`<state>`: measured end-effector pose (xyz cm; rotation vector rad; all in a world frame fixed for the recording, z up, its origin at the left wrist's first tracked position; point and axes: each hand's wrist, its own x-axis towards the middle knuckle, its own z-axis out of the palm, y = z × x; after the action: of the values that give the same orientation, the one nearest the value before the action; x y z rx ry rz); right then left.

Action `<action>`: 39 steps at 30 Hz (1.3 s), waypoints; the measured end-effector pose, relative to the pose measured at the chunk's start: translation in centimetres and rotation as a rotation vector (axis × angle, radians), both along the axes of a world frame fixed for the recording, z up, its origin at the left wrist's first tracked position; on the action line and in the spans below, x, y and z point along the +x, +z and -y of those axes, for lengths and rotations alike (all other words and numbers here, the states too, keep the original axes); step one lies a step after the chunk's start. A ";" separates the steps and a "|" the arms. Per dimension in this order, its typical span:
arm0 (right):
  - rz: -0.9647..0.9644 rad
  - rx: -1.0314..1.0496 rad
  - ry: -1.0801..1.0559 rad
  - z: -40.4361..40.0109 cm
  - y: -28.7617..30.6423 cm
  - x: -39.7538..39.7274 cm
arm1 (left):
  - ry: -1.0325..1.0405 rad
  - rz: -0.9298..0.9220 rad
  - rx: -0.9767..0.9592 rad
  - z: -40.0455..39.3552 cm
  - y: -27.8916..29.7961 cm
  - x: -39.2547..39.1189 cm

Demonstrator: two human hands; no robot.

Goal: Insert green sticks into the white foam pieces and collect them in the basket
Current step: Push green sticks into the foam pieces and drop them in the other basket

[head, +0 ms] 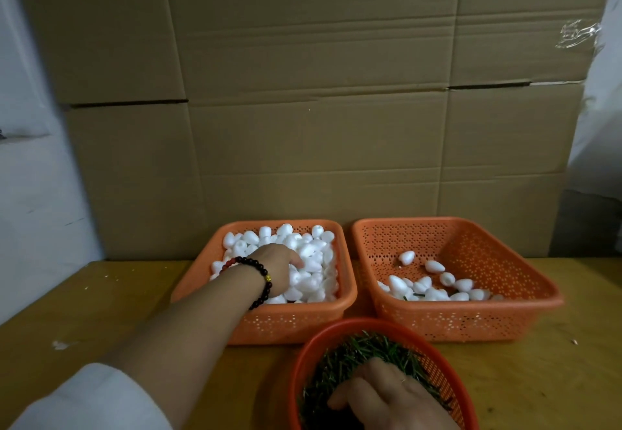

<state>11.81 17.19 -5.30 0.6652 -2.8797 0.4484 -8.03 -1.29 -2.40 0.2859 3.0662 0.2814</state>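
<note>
I note green sticks (367, 355) lying jumbled, axes mixed; left hand (276, 269) fingers buried among foam pieces (313, 254), right hand (387, 392) on sticks, grips indeterminate.

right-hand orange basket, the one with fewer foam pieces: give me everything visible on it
The right orange basket is rectangular, seemingly plastic, its walls and floor perforated and its rim rolled. It sits upright on the wooden table, close beside the fuller left basket. It is mostly empty: a thin scatter of white foam pieces lies toward its front-left, with a green stick showing among them. Neither hand touches it.
</note>
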 end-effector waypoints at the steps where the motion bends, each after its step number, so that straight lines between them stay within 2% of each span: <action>1: 0.034 0.020 0.081 -0.2 -0.6 0.3 | 0.000 0.006 0.003 -0.3 -0.2 0.0; 3: 0.107 0.026 0.051 0.3 0.0 -0.1 | -0.014 -0.002 -0.044 -0.6 -0.3 0.0; 4: 0.013 0.027 0.017 0.1 0.5 -0.9 | -0.015 -0.018 -0.069 -0.8 -0.4 0.0; 5: -0.049 0.124 0.032 -0.4 0.8 -1.3 | -0.010 -0.029 -0.091 -0.9 -0.4 0.1; 7: 0.096 0.210 0.048 -0.1 0.6 -1.0 | 0.004 -0.065 -0.137 -1.1 -0.1 0.3; 8: 0.010 0.189 0.016 0.1 0.5 -1.2 | 0.003 -0.080 -0.159 -1.1 0.1 0.5; 9: 0.103 0.165 -0.012 0.0 0.6 -1.3 | -0.007 -0.086 -0.162 -1.1 0.4 0.7; 10: 0.119 0.193 0.009 -0.2 0.3 -1.6 | -0.017 -0.088 -0.161 -1.1 0.7 0.9; 12: 0.042 0.178 0.079 -0.3 -0.5 -1.5 | -0.010 -0.125 -0.118 -1.1 1.6 1.8; 14: 0.044 0.187 0.092 -0.5 -0.3 -1.7 | 0.007 -0.181 0.050 -1.1 2.2 2.9; 16: 0.133 0.188 0.099 -0.3 -0.4 -1.3 | 0.005 -0.204 0.268 -1.2 2.6 4.2; 17: 0.090 0.185 0.103 -0.4 0.0 -1.3 | -0.003 -0.213 0.394 -1.2 2.5 4.6; 18: 0.161 0.187 0.057 -0.5 0.4 -1.4 | -0.003 -0.207 0.513 -1.3 2.4 5.0; 20: 0.102 0.239 0.059 -0.5 0.1 -1.9 | 0.030 -0.169 0.711 -1.6 2.2 6.0; 23: 0.304 0.269 0.136 -0.6 -0.4 -2.1 | 0.030 -0.163 0.903 -1.9 1.7 7.2; 27: 0.378 0.273 0.125 -0.4 0.3 -2.2 | 0.026 -0.096 1.247 -2.5 1.3 9.5; 31: 0.369 0.287 0.127 -0.3 0.5 -1.8 | -0.006 -0.027 1.458 -2.8 1.4 11.3; 34: 0.359 0.254 0.132 -0.4 0.8 -1.5 | -0.043 -0.010 1.543 -3.1 1.6 11.9; 39: 0.457 0.292 0.109 -0.1 1.2 -1.6 | -0.069 0.029 1.653 -3.6 2.0 12.6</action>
<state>10.23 17.32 -4.14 0.8658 -3.3962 0.2126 4.58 2.28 -0.36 0.3534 1.9314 2.5432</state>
